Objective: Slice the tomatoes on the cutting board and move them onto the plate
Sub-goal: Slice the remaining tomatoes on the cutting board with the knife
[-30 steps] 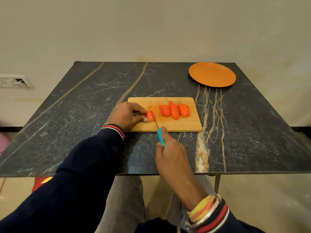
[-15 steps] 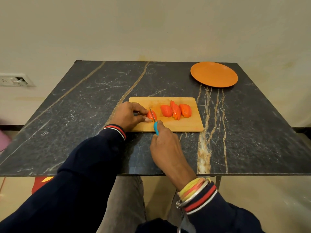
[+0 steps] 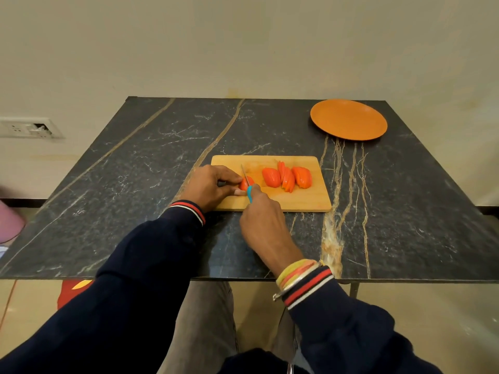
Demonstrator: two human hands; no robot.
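Worktop (image 3: pixel 135 184): dark marble-patterned slab with pale and tan veins, set against a plain wall.

Cutting board (image 3: pixel 302 201): light wood, lying flat near the middle of the worktop.

Tomato piece (image 3: pixel 248 182): red, at the board's left part, pinned under the fingertips of the left hand (image 3: pixel 209 186), whose fingers are curled down onto it.

Knife (image 3: pixel 247 184): slim blade, turquoise handle; blade standing across the held piece, tip pointing away from the person. Right hand (image 3: pixel 263 220) is closed round the handle.

Tomato slices (image 3: pixel 287 178): several cut pieces grouped on the board's right half, leaning on one another, apart from the held piece.

Plate (image 3: pixel 349 119): orange, round, at the far right of the worktop, well apart from the board, nothing on it.

Sleeves: dark navy, red-and-white striped cuffs. Bangles (image 3: pixel 297 273) on the right wrist.
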